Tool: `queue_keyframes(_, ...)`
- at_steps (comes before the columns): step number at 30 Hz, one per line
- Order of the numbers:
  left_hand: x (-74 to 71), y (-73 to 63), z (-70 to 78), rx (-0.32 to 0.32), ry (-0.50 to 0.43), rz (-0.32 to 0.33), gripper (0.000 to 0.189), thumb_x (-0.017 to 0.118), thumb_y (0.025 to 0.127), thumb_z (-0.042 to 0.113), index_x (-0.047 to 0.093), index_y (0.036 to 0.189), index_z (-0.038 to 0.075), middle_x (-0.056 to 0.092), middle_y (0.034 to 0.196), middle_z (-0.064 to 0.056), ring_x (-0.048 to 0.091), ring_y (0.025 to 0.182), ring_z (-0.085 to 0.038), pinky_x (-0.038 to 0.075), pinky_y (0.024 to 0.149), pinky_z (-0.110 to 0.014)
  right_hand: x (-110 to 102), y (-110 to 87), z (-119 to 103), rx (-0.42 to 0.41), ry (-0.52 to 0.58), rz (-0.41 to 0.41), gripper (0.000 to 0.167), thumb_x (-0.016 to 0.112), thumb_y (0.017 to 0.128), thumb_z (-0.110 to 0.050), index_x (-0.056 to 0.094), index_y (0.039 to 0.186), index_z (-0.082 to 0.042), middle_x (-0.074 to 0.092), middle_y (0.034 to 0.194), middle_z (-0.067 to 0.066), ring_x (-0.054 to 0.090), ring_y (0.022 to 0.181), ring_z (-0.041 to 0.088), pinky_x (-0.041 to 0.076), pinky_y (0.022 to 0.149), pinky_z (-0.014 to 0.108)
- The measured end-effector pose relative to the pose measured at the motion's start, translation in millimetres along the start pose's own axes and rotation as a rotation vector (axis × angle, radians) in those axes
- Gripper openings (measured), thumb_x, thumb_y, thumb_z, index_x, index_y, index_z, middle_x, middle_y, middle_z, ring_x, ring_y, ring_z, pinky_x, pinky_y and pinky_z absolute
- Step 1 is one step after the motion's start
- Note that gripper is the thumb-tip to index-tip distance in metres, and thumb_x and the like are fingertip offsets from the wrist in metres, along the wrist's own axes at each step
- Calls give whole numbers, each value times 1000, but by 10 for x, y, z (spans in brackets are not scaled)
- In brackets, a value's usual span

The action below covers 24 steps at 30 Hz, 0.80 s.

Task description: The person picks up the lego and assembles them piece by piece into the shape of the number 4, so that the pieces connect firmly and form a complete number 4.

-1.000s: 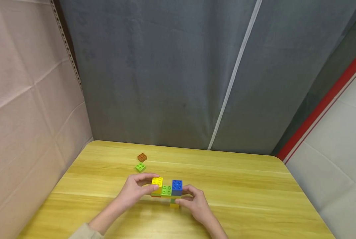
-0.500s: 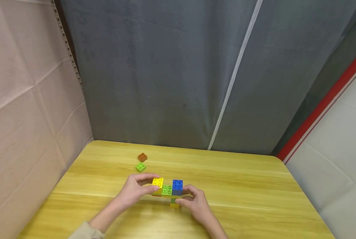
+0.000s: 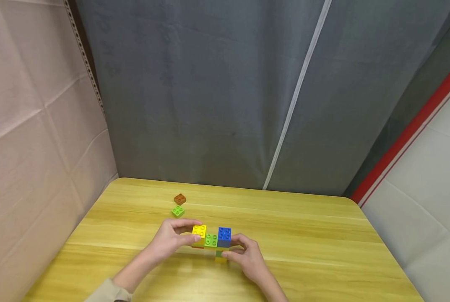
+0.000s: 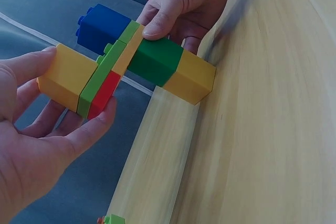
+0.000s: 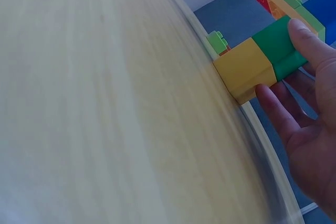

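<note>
Both hands hold one model of stacked toy building bricks in the head view. My left hand [image 3: 168, 241] grips its left end, thumb on the upper yellow brick [image 4: 65, 77] and a fingertip at the red plate [image 4: 105, 95] below. A long lime-green plate [image 3: 211, 240] bridges across to a blue brick [image 3: 224, 237] on the right. Beneath it, beside the red plate, lies an orange-yellow plate [image 4: 127, 51]. My right hand [image 3: 247, 256] grips the supporting column, its thumb on the dark green brick [image 4: 156, 59] and a fingertip at the lower yellow brick [image 5: 244, 69], the column's foot.
A brown brick [image 3: 180, 199] and a loose lime-green brick [image 3: 178, 211] lie on the wooden table [image 3: 304, 243], beyond my left hand. A grey curtain [image 3: 209, 92] hangs behind the table's back edge. Pale cloth walls [image 3: 32, 147] stand at the sides.
</note>
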<state>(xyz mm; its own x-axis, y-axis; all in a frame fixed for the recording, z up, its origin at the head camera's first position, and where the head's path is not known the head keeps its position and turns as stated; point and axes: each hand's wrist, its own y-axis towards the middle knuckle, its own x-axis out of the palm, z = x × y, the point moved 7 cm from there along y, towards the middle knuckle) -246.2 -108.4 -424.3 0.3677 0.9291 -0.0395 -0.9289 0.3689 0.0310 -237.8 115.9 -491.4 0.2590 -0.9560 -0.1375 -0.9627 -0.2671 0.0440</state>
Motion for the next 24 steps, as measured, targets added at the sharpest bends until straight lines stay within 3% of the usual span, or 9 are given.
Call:
queue_keyframes(14, -5, 9, -28, 2, 15, 15, 40, 81, 88, 10, 69, 123, -6, 71, 116, -19, 69, 99, -26, 61, 77, -33, 6, 21, 9, -3, 1, -3, 34, 84, 87, -12, 69, 115, -1, 70, 116, 17, 73, 98, 31, 60, 82, 32)
queue_keyframes(24, 8, -13, -65, 25, 52, 3, 44, 79, 91, 15, 65, 129, -3, 67, 124, -19, 64, 117, -37, 60, 82, -32, -5, 5, 11, -1, -1, -2, 36, 84, 87, -12, 69, 118, -2, 70, 116, 17, 72, 99, 31, 60, 82, 31)
